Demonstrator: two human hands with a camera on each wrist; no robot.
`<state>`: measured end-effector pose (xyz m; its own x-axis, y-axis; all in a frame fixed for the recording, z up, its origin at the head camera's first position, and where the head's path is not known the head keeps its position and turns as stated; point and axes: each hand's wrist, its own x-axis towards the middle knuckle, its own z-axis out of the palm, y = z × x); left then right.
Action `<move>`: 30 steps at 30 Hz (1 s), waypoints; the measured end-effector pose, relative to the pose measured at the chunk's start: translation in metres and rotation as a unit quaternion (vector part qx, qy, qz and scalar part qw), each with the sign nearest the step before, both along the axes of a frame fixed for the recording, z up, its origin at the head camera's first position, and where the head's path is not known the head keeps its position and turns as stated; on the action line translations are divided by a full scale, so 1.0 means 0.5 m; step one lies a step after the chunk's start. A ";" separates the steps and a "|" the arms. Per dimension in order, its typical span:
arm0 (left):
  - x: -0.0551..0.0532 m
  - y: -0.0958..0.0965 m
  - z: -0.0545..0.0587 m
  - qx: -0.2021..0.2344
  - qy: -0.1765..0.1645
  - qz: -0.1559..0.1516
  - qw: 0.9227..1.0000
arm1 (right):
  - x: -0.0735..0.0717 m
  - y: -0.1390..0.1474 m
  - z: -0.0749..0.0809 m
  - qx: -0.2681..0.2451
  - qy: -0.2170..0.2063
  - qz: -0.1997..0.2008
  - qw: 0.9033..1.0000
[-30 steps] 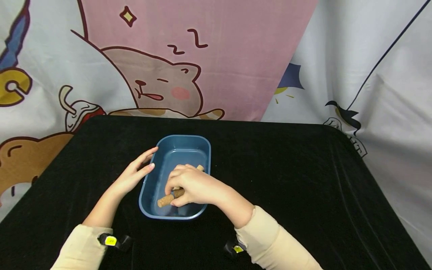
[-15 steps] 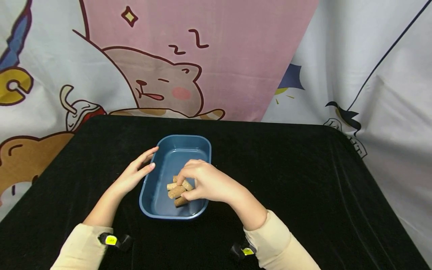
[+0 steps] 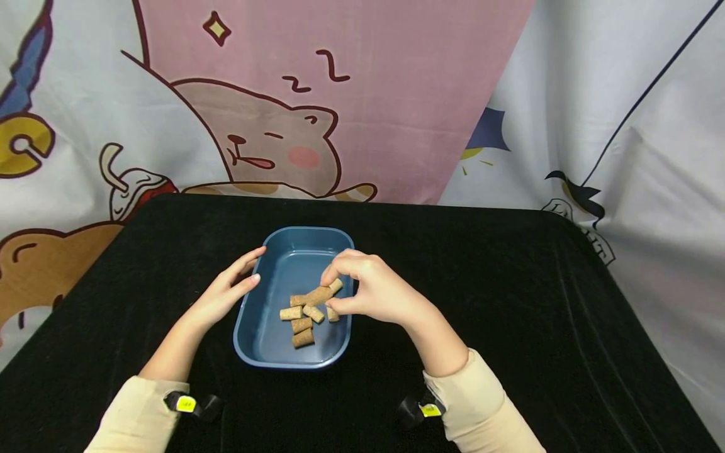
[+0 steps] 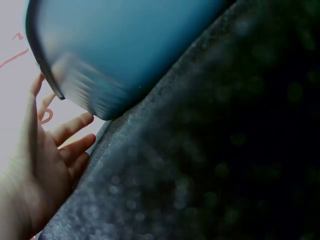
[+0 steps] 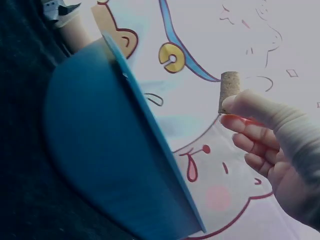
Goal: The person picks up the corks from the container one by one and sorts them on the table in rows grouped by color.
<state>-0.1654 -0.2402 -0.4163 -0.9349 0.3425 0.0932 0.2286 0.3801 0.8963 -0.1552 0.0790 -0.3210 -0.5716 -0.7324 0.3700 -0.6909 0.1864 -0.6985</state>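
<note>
Fingers and thumb of the right hand (image 3: 375,288) are pinching one cork (image 3: 318,296), drawn together with only that cork between them; from my distant seat I am seeing this first in the head view, where the cork is showing over the blue tray (image 3: 266,340), a little towards its right edge. Seven other corks (image 3: 301,325) are lying on the tray floor, scattered from the middle towards the right and near edges. Fingers of the left hand (image 3: 226,290) are lying straight and parted at the tray's left edge, gripping nothing and, I am judging, steadying it. Turning to the left wrist view, I am finding those fingers extended beside the tray's outer wall, at least one tip seeming to touch the rim. In the right wrist view the pinched cork is standing nearly upright in the grasp, apart from the tray rim. I am reading the step in hand as handling a single cork raised over the rest. For the next move, I am thinking, the pinch is needing to stay firm and the cork to be clearing its neighbours and the tray's right edge.
</note>
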 end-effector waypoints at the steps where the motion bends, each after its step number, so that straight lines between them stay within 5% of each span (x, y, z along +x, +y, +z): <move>1: 0.000 0.000 0.000 0.001 -0.001 0.000 1.000 | -0.002 0.004 0.001 -0.007 -0.007 -0.003 1.000; 10: -0.003 -0.001 -0.004 0.000 0.000 -0.002 1.000 | -0.018 0.038 0.005 -0.065 -0.059 -0.023 0.996; 21: -0.002 -0.002 -0.004 0.002 -0.003 0.001 1.000 | -0.058 0.084 -0.010 -0.108 -0.038 -0.069 0.991; 30: -0.001 -0.003 -0.005 0.000 -0.005 0.004 1.000 | -0.085 0.119 -0.034 -0.108 -0.095 -0.119 0.982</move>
